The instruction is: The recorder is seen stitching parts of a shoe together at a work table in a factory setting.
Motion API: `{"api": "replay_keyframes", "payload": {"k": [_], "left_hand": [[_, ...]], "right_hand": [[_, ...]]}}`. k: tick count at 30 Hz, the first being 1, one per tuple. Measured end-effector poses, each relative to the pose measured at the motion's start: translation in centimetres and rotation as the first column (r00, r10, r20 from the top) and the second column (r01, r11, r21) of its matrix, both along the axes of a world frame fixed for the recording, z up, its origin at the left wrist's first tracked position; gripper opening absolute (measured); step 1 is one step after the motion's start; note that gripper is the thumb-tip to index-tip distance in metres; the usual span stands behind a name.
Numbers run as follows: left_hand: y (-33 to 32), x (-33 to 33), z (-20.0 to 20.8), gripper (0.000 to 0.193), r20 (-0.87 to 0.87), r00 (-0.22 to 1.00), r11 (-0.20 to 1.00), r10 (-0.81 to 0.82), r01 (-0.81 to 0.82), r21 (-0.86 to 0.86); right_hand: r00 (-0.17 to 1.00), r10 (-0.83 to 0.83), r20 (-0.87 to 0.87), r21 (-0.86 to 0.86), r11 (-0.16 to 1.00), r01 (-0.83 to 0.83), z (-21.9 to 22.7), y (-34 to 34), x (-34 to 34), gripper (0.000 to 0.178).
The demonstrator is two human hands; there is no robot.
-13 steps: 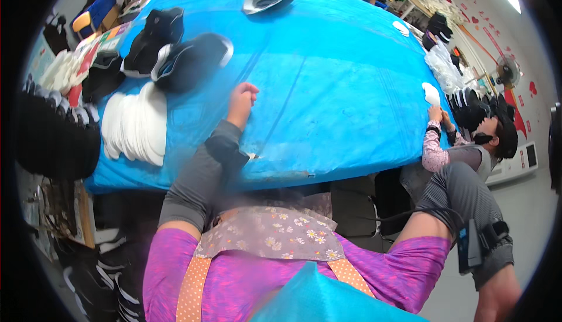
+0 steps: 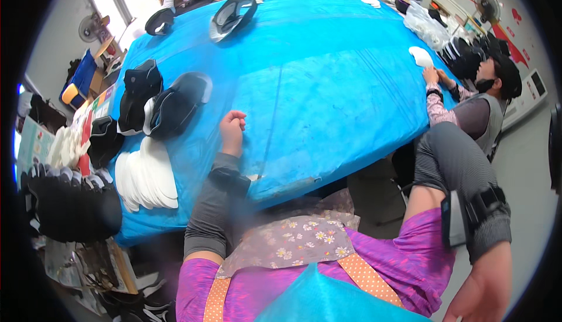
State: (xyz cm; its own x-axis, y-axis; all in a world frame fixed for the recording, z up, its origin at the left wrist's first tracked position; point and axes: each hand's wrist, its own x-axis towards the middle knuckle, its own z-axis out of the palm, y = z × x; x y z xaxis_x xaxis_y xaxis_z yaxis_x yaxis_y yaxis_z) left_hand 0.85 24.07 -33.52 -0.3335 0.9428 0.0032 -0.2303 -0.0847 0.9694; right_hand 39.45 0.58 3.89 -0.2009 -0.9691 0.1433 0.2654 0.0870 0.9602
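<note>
My left hand (image 2: 233, 128) hovers over or rests on the blue-covered table (image 2: 328, 88), its fingers curled in and nothing showing in them. Left of it lies a black shoe upper (image 2: 178, 108) with a pale edge, apart from the hand. Another black upper (image 2: 139, 94) stands just behind that one. Nearer to me, a fanned row of white insole-shaped pieces (image 2: 146, 176) lies by the table's left edge. My right hand (image 2: 483, 295) is low at the right, away from the table. The picture's edge cuts off its fingers.
A dark stack of uppers (image 2: 73, 205) stands at the left. Two more pieces, a grey-black upper (image 2: 233, 18) and a small black one (image 2: 159, 22), lie at the far side. A co-worker (image 2: 480, 100) at the right handles a white piece (image 2: 420, 56); others sit across the table.
The view has turned, so the far side and another person there now show more. My left hand keeps its curled fingers. My right hand shows more fully at the lower right.
</note>
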Motion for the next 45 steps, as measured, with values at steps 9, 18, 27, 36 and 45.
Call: {"api": "replay_keyframes", "payload": {"k": [9,18,27,36,45], "left_hand": [[1.1,0.3,0.4,0.019,-0.048,0.999,1.000,0.008,-0.008,-0.005],[1.0,1.6,1.2,0.018,-0.044,0.999,0.999,-0.025,0.024,-0.025],[-0.7,3.0,2.2,0.017,-0.049,0.990,0.989,-0.136,0.133,-0.060],[-0.8,3.4,2.4,0.015,-0.104,0.959,0.964,-0.265,0.265,-0.012],[-1.3,4.1,3.8,0.039,-0.222,0.970,0.994,-0.094,0.104,0.032]], "right_hand": [[0.833,0.161,-0.530,-0.832,0.094,-0.547,-14.0,24.0,-5.2,0.016],[0.783,0.191,-0.592,-0.181,-0.978,0.103,-34.2,33.4,-20.8,0.030],[0.860,0.359,-0.363,-0.061,-0.930,0.362,-34.4,32.6,-20.6,0.032],[0.855,0.519,0.004,-0.369,-0.794,0.483,-34.4,31.5,-20.4,0.037],[0.745,0.658,-0.114,-0.343,-0.729,0.592,-34.4,31.7,-19.9,0.029]]}}
